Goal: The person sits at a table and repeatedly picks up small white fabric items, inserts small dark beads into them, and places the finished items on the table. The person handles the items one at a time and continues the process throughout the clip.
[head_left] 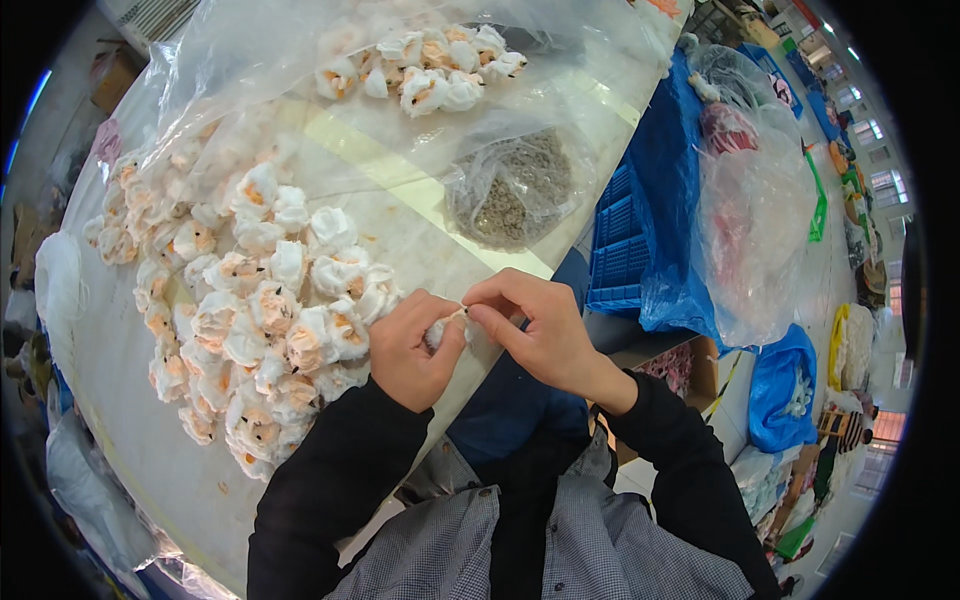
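My left hand [412, 348] is closed around a white, fluffy ball-shaped piece [435, 334], mostly hidden by the fingers. Thumb and forefinger of my right hand [540, 332] pinch together right beside it, at a tiny pale and dark tip; what they grip is too small to name. Both hands meet over the near right edge of the table. To their left spreads a large pile of white and peach fluffy pieces [285, 310], several with small dark tips. Beyond the hands lies a clear plastic bag of grey-brown grainy material [515, 190].
Clear plastic sheeting [230, 60] covers part of the pale table [125, 400] and a second group of fluffy pieces [420, 68]. To the right stand blue crates [615, 245], a large clear bag [755, 220], a blue bag [783, 400] and an open cardboard box [703, 378].
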{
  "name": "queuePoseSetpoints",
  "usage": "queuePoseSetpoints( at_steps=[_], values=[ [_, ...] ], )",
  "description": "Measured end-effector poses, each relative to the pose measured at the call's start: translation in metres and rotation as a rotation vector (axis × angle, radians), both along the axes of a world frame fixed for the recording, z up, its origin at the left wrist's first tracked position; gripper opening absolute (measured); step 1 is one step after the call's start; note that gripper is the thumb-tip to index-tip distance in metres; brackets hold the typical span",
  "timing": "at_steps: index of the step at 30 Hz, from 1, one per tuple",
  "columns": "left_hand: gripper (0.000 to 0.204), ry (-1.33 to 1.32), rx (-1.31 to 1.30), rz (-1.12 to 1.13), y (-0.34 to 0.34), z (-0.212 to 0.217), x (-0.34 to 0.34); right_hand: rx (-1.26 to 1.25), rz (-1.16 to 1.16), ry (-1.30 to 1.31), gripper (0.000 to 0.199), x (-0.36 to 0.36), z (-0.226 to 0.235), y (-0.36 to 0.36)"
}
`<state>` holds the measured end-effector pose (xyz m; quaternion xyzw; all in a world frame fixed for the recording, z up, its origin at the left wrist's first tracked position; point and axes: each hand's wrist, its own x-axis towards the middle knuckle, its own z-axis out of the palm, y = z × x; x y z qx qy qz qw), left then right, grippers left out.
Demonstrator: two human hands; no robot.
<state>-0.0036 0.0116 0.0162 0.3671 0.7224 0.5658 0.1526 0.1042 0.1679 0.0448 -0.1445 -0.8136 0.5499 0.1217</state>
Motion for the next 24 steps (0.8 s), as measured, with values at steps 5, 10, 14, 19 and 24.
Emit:
queuePoseSetpoints(
  at_steps=[5, 10, 14, 19, 24],
  values=[
    [0.01, 0.001, -0.017, -0.024, 0.0, 0.002, 0.0, -0.504, 0.071, -0.055, 0.013, 0.0, -0.008, 0.009],
    [0.01, 0.019, 0.016, -0.046, 0.0, 0.002, 0.0, -0.745, 0.056, -0.083, 0.01, 0.001, -0.011, 0.012],
    [0.009, 0.013, 0.007, -0.041, 0.0, 0.001, 0.0, -0.337, -0.003, -0.056, 0.01, 0.004, -0.002, 0.004],
    [0.011, 0.076, -0.006, -0.066, -0.001, -0.002, -0.001, -0.017, 0.101, -0.008, 0.008, 0.001, 0.004, 0.007],
    [0.012, 0.113, -0.007, -0.073, -0.001, -0.007, 0.0, 0.024, 0.187, -0.078, 0.008, -0.004, 0.008, 0.015]
  ],
)
